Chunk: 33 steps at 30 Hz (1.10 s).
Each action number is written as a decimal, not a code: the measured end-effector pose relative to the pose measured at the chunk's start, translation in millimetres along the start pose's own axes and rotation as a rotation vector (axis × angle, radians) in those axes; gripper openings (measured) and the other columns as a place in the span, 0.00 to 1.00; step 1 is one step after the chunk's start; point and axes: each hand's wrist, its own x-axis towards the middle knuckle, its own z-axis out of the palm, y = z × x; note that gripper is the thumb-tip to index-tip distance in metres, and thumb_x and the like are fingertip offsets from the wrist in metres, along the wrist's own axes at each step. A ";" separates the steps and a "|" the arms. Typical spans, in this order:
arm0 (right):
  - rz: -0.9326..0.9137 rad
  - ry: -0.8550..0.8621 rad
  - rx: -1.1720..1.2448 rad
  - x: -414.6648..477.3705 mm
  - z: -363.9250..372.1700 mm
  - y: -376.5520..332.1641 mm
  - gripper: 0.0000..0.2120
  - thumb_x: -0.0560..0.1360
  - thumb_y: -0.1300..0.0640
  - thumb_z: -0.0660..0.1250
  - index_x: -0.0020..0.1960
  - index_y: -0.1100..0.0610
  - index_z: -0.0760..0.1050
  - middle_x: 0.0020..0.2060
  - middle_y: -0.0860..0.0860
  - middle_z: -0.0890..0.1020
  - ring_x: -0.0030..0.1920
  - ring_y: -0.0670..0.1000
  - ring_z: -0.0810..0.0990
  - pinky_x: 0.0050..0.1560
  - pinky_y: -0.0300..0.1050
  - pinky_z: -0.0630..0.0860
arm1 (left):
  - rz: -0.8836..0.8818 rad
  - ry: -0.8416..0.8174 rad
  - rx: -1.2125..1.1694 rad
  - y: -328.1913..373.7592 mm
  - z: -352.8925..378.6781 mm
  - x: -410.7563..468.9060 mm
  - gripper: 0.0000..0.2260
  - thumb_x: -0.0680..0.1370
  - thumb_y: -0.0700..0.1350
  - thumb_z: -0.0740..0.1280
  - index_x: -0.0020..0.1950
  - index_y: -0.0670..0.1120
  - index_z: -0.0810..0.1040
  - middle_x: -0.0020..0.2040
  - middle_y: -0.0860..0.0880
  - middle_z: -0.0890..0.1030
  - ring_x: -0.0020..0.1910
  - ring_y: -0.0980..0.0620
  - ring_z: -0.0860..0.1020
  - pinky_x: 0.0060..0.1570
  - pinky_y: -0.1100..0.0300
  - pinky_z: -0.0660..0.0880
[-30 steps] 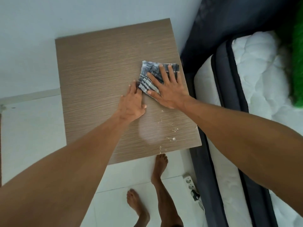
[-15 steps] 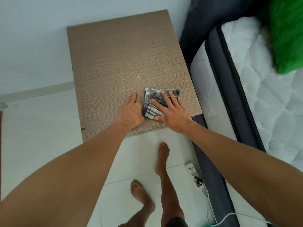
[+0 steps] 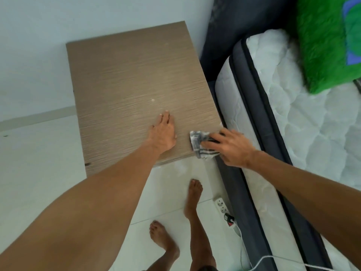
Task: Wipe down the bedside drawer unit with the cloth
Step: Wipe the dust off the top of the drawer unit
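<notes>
The bedside drawer unit (image 3: 132, 81) shows its brown wood-grain top from above, standing against the white wall. A grey-and-white striped cloth (image 3: 200, 146) is bunched at the top's near right corner, partly hanging over the edge. My right hand (image 3: 230, 147) presses on the cloth with its fingers spread over it. My left hand (image 3: 163, 134) lies flat on the top just left of the cloth, holding nothing. A small white speck (image 3: 152, 100) sits on the top beyond my left hand.
A mattress (image 3: 293, 118) in a dark bed frame runs along the unit's right side, with a green blanket (image 3: 322, 40) on it. A white power strip (image 3: 222, 207) with a plug and cable lies on the tiled floor by the bed. My bare feet (image 3: 192, 194) stand in front of the unit.
My right hand has dragged the cloth toward me and to the right, from the top's right middle to its near right corner. My left hand stayed on the top beside it. The white crumbs are gone.
</notes>
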 end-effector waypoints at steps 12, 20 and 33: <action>0.434 0.233 0.151 179.7 -68.6 162.4 0.29 0.73 0.56 0.65 0.73 0.49 0.65 0.64 0.56 0.74 0.58 0.63 0.74 0.57 0.62 0.73 | -0.140 0.000 -0.076 20.3 -61.5 102.1 0.42 0.75 0.55 0.69 0.79 0.47 0.45 0.80 0.49 0.41 0.78 0.45 0.45 0.70 0.35 0.59; 0.553 0.189 0.299 291.7 -78.1 205.4 0.29 0.74 0.57 0.62 0.74 0.49 0.62 0.69 0.57 0.67 0.66 0.63 0.69 0.63 0.61 0.68 | -0.151 -0.034 -0.118 15.9 -63.2 115.6 0.48 0.74 0.55 0.70 0.79 0.48 0.37 0.79 0.51 0.34 0.78 0.47 0.39 0.71 0.32 0.52; 0.625 0.020 0.605 264.9 -27.9 150.4 0.29 0.81 0.37 0.48 0.79 0.40 0.44 0.78 0.55 0.48 0.70 0.65 0.63 0.65 0.62 0.67 | -0.191 -0.062 -0.140 17.8 -65.1 117.1 0.49 0.74 0.54 0.71 0.79 0.49 0.36 0.78 0.53 0.33 0.78 0.49 0.37 0.72 0.32 0.49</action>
